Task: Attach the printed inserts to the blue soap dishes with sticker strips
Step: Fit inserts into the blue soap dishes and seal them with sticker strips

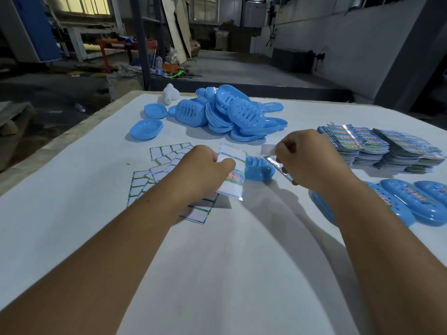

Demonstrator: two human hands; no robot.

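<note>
- The left hand (205, 165) grips a white sheet of sticker strips with green-blue borders (232, 172), thumb curled over its upper part; the sheet is lifted and tilted above the middle of the white-covered bench (217, 274).
- The right hand (304, 158) pinches a small translucent sticker strip (268, 149) at its fingertips, and its lower fingers hold a glossy printed insert (278, 166) seen nearly edge-on.
- A single blue plastic soap dish with slots (260, 169) lies on the bench between the two hands, just beside the held sheet and just under the insert; whether the insert touches it I cannot tell.
- More sticker sheets (167, 154) lie fanned and overlapping on the bench left of the left hand, some hidden under the forearm.
- A heap of blue slotted soap dishes (229, 114) sits near the far edge; two separate blue dish halves (146, 129) lie left of it, toward the far left corner; a white rounded object (170, 93) stands at the far edge.
- Stacks of printed inserts (379, 148) sit by the right edge; nearer along that edge, finished blue dishes with inserts on them (416, 204) lie side by side.
- The near half of the bench, under and between both forearms, is bare white covering; the left edge runs diagonally, with dark floor beyond.
</note>
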